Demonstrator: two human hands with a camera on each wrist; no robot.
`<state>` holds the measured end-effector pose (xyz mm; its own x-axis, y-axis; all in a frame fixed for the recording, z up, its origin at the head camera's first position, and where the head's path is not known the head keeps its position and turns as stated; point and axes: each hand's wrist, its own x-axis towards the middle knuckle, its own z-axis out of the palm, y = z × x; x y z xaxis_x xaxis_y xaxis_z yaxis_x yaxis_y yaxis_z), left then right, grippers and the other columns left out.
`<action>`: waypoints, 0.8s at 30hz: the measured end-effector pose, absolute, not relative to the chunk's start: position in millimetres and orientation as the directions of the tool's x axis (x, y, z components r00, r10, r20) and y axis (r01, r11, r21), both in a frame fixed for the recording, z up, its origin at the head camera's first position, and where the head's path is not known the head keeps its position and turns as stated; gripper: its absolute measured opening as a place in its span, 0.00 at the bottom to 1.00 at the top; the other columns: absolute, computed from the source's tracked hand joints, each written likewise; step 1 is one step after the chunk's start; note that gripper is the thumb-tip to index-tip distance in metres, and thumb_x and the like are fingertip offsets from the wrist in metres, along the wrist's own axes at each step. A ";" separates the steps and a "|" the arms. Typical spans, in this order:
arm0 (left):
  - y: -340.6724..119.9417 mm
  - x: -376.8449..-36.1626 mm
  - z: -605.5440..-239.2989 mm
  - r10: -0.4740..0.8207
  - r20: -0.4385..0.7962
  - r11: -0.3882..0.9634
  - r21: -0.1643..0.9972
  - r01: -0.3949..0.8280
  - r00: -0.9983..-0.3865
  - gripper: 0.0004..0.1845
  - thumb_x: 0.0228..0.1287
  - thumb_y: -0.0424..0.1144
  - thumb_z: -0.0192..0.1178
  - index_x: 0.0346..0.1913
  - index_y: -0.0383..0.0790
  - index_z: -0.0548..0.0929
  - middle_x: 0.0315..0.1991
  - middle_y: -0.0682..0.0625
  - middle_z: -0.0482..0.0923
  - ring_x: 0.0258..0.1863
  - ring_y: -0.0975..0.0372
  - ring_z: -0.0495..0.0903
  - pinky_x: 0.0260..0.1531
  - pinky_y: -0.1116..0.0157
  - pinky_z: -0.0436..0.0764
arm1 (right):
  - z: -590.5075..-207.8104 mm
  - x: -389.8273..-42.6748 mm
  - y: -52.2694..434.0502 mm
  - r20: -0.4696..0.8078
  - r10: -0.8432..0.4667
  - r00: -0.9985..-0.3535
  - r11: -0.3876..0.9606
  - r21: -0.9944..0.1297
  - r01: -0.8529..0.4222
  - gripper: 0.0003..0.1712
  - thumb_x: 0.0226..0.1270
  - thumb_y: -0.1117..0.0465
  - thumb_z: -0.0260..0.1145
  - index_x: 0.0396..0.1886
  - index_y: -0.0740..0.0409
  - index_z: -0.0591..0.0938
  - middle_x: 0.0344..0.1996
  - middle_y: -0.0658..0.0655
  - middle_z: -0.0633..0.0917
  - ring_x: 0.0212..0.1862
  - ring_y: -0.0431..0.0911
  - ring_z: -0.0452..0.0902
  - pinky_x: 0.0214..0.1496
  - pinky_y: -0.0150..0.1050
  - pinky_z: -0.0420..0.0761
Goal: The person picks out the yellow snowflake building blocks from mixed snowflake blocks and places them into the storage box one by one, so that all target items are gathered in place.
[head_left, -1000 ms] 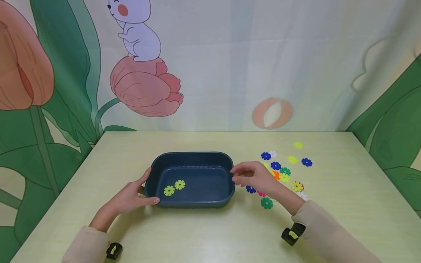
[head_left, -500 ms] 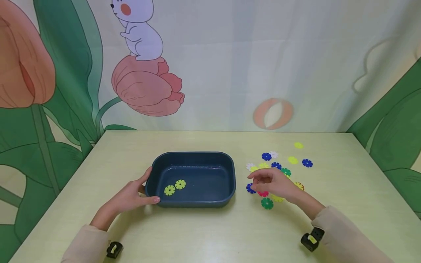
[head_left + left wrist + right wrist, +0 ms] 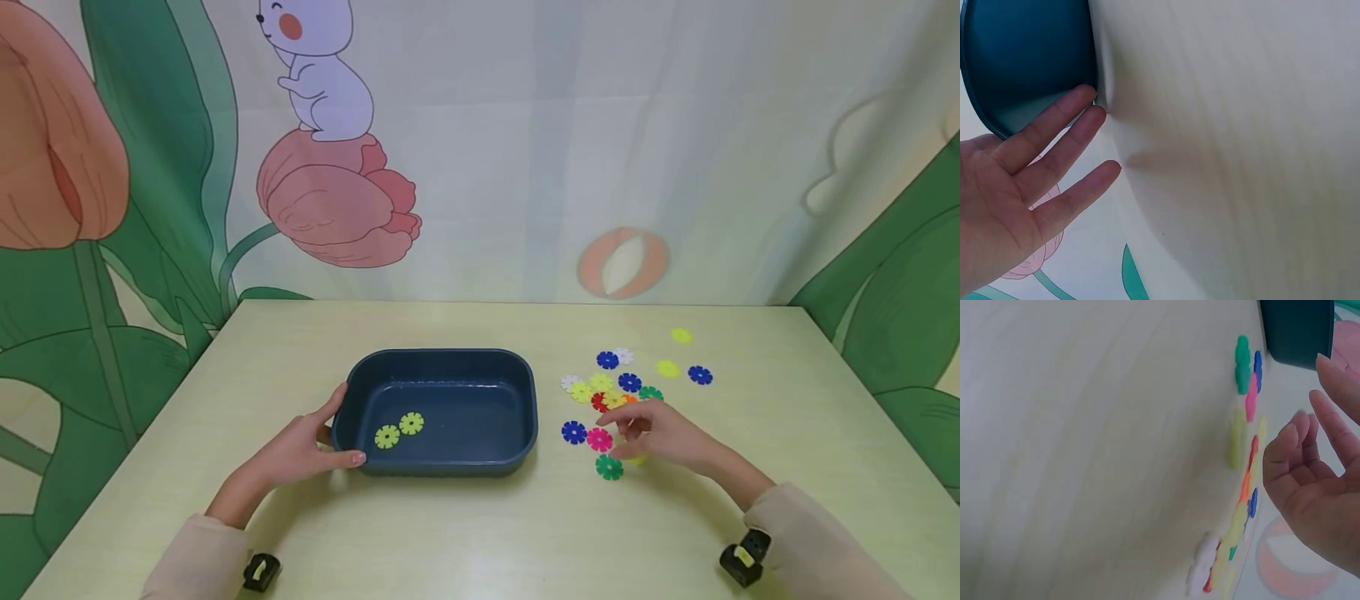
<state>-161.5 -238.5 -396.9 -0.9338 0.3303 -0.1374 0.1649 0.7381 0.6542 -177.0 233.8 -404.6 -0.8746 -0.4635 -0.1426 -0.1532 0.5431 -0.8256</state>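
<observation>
We are resting our left hand (image 3: 303, 450) against the left end of the dark blue tray (image 3: 525, 392), fingers straight and spread, the thumb up along the rim and the fingertips (image 3: 1088, 103) touching its outer wall. Two yellow-green snowflake discs (image 3: 398, 429) are lying side by side on the tray floor, towards its left end.

Our right hand (image 3: 660, 433) is hovering low over the loose pile of snowflake discs (image 3: 611, 392) on the worktop (image 3: 465, 533), just right of the tray. Its fingers are loosely curled and are holding nothing that we can make out. In the right wrist view the fingertips (image 3: 1291, 434) are standing just off the discs. The hand is covering part of the pile, and a yellow disc (image 3: 636, 457) is showing only as a sliver under it. The pink disc (image 3: 599, 439) and the green disc (image 3: 609, 467) are lying just beside the fingers, with a blue disc (image 3: 573, 432) between them and the tray.

The wrist views are showing the discs edge-on and blurred, so we cannot count them there.
</observation>
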 end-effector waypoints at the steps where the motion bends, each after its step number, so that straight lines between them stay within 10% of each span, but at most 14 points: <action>1: -238.4 -161.3 -396.5 0.333 -0.136 0.737 0.655 0.167 -0.933 0.56 0.49 0.51 0.68 0.71 0.34 0.41 0.48 0.36 0.75 0.38 0.57 0.78 0.33 0.62 0.74 | -405.1 -176.9 236.1 -0.152 -0.459 -0.875 0.553 -0.820 -0.148 0.22 0.50 0.65 0.71 0.47 0.65 0.79 0.27 0.58 0.72 0.32 0.49 0.67 0.30 0.33 0.68; 24: -238.5 -166.8 -396.3 0.350 -0.132 0.738 0.649 0.186 -0.927 0.56 0.49 0.51 0.68 0.70 0.32 0.42 0.45 0.37 0.76 0.36 0.58 0.78 0.30 0.63 0.74 | -421.1 -176.7 257.6 -0.200 -0.351 -0.915 0.718 -0.685 -0.126 0.21 0.43 0.66 0.75 0.42 0.60 0.82 0.25 0.54 0.71 0.32 0.47 0.65 0.32 0.36 0.66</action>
<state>-166.8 -238.5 -396.3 -0.9274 0.3499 -0.1323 0.1858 0.7379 0.6489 -176.7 257.6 -421.1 -0.9145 -0.3513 -0.2005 -0.1257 0.7179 -0.6847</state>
